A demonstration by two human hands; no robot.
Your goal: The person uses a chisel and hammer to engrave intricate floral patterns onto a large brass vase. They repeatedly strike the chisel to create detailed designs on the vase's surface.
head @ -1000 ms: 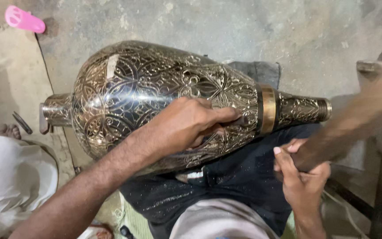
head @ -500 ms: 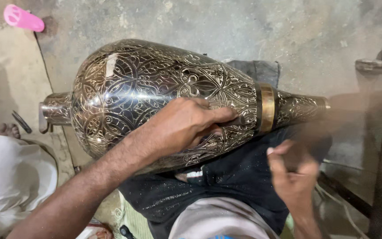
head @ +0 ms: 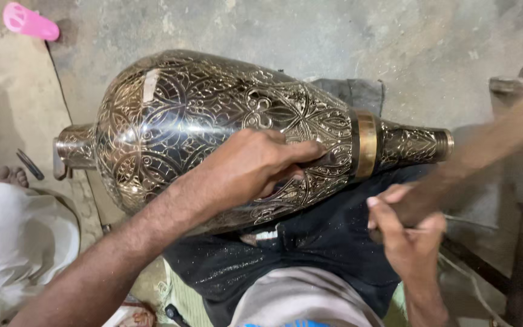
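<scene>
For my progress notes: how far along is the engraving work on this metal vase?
Done: the vase body and neck already show dense engraved patterns. In hand: left hand presses on the vase; right hand grips a blurred stick-like tool. Left: only the plain gold band looks unpatterned.

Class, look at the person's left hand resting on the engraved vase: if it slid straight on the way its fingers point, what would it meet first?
The left hand points along the vase toward its neck. It would probably meet the plain gold band first, just beyond the fingertips.

Vase [head: 213, 121]: glossy engraved metal; floor [head: 334, 36]: rough matt concrete; lap cloth [head: 322, 242] dark.
</scene>
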